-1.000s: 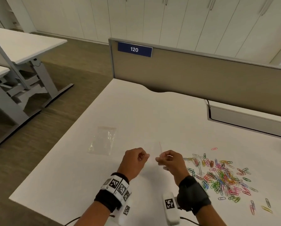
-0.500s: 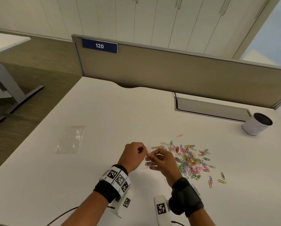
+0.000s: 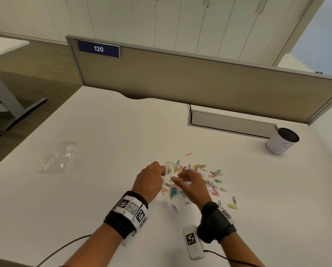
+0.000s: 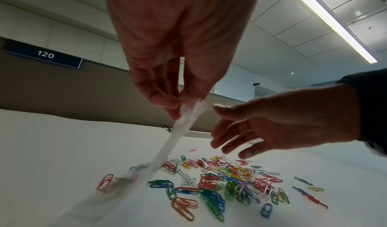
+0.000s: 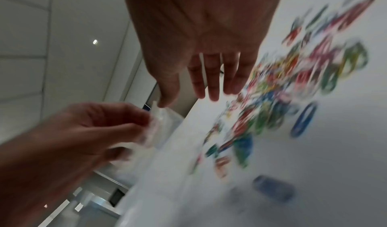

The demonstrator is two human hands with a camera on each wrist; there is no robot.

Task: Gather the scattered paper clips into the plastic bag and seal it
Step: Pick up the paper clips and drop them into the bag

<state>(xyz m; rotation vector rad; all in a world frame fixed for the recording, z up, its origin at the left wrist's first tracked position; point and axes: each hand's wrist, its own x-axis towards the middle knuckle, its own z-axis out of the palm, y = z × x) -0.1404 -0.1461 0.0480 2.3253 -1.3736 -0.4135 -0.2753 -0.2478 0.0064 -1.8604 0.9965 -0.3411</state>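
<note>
1 grip has let go: half a second ago both hands pinched the plastic bag (image 4: pixel 180 131), now only the left hand (image 3: pixel 149 180) pinches its top edge, and the right hand (image 3: pixel 192 185), fingers spread, reaches over the paper clips (image 3: pixel 197 180) scattered on the counter (image 3: pixel 107 189) (gathering looks about to start).

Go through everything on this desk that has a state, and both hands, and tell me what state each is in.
Clear plastic bag: pinched at its top, hanging down to the desk.
Left hand: pinching that bag.
Right hand: open, fingers spread above the clips, holding nothing.
Coloured paper clips: loose, scattered on the white desk.
Second clear bag: lying flat, untouched.
White cylindrical cup: upright.
</note>
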